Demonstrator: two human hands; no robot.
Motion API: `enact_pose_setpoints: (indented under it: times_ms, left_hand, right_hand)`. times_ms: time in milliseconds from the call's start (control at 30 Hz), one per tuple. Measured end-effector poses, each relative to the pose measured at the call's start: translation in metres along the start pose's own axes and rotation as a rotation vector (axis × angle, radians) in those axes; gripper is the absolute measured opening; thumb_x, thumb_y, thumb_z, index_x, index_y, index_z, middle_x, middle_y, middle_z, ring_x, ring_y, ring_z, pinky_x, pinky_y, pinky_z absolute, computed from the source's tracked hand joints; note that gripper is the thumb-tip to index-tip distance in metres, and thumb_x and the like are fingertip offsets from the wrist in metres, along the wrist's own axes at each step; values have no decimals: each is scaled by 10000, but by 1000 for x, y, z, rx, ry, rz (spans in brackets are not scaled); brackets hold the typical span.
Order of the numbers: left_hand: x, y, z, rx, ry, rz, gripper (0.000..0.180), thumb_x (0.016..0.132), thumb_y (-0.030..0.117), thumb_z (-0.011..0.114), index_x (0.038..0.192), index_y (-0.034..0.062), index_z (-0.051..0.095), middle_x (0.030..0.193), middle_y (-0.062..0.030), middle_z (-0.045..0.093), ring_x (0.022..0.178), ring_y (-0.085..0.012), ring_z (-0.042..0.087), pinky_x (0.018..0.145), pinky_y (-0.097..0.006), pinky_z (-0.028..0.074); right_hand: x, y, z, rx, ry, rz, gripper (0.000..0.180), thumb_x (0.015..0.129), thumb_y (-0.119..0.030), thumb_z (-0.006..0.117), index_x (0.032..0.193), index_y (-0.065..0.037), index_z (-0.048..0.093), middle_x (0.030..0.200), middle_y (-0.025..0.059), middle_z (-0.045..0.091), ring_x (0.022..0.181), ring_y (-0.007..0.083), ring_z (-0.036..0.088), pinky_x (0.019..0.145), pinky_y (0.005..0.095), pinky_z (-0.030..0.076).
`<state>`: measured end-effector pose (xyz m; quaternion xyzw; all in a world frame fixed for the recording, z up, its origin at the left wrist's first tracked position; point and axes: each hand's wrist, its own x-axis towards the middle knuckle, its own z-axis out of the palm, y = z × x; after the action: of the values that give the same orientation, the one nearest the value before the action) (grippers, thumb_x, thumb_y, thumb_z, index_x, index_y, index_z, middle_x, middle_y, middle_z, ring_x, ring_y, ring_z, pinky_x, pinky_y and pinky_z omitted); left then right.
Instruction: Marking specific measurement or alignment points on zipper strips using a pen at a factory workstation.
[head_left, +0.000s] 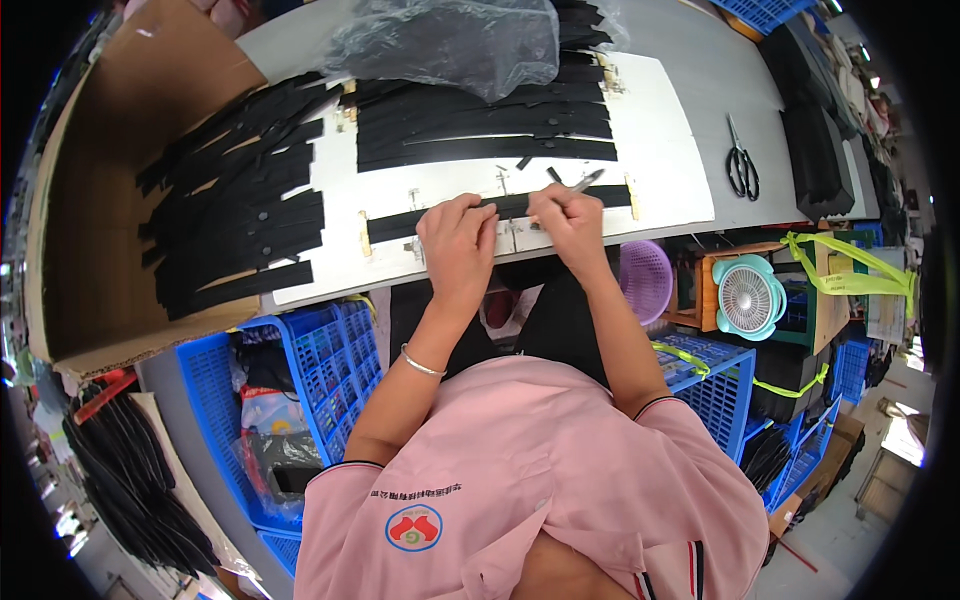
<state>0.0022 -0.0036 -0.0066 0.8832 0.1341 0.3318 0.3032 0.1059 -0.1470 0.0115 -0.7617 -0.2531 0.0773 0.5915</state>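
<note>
Pink shirt fabric (530,470), soft and matte, is filling the lower view nearest the camera. Far left, an open cardboard box (90,200) is sitting beside fanned stacks of flat black strips (235,215). Below them, blue plastic lattice crates (330,365) are standing under the bench (700,80). On the bench a smooth white board (660,150) is carrying a long, thin black strap (430,222), its long axis running left to right along the board's near edge. The left hand (457,245) is pressing down on the strap, fingers curled over it. The right hand (568,222) is closing its grip around a slim pen-like tool (583,181), tip pointing up and right. Farther right, black-handled scissors (741,165) are lying on the bench, and a small teal fan (748,297) is facing upward
</note>
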Motion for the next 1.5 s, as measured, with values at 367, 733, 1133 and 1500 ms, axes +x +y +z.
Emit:
enact_pose_setpoints:
  times_ms: [367,733,1133,1500]
  left_hand:
    - [11,23,20,-76,-72,21,146,837,30,733,978,63,745,1089,-51,693,1066,-267,611,976,-416,410]
    - [29,55,80,-162,-168,133,153,831,112,776,974,59,762,1089,-50,691,1088,-263,597,991,-409,402]
    - [28,58,81,-132,-150,140,142,818,104,787,952,70,755,1102,-44,684,1094,-262,591,974,-406,403]
    - [18,57,68,82,-246,163,417,885,-2,632,1264,153,711,1499,-100,518,1413,-327,435,1161,-613,205]
  right_hand:
    - [16,44,-70,-47,234,68,193,991,-153,684,934,23,739,711,-2,662,647,28,524,575,220,416]
    - [17,44,-65,-92,248,57,184,973,-162,697,924,11,736,672,45,659,584,79,555,556,255,442]
    - [11,49,-74,-165,154,-14,169,970,-122,688,904,29,723,703,36,672,628,72,565,574,246,451]
    - [9,46,-78,-111,159,3,208,956,-134,658,820,20,697,662,79,658,604,128,618,581,301,474]
